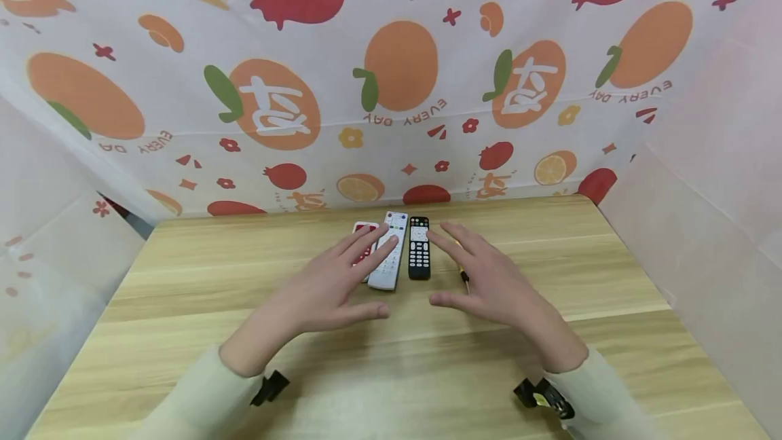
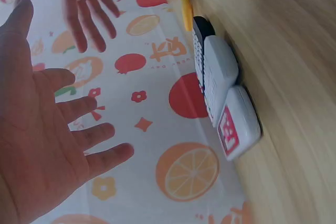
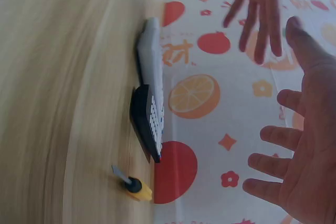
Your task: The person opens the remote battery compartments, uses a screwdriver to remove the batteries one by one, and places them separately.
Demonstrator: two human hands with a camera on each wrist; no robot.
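Note:
My left hand (image 1: 326, 287) hovers above the table with fingers spread, holding nothing. In the head view it overlaps a red-and-white remote control (image 1: 364, 243) and part of a long white remote control (image 1: 389, 260). To the right of these lies a black remote control (image 1: 419, 250) with white buttons. My right hand (image 1: 489, 280) is also raised, fingers spread and holding nothing. It hides most of a screwdriver, whose yellow handle (image 3: 140, 190) and metal shaft (image 3: 121, 173) show in the right wrist view. Both hands are apart from these things.
The wooden table (image 1: 391, 386) meets a fruit-printed cloth (image 1: 391, 161) at its back edge, close behind the remotes. Pale cloth hangs at the left and right sides. Black straps with small mounts (image 1: 269, 387) sit at both sleeve cuffs.

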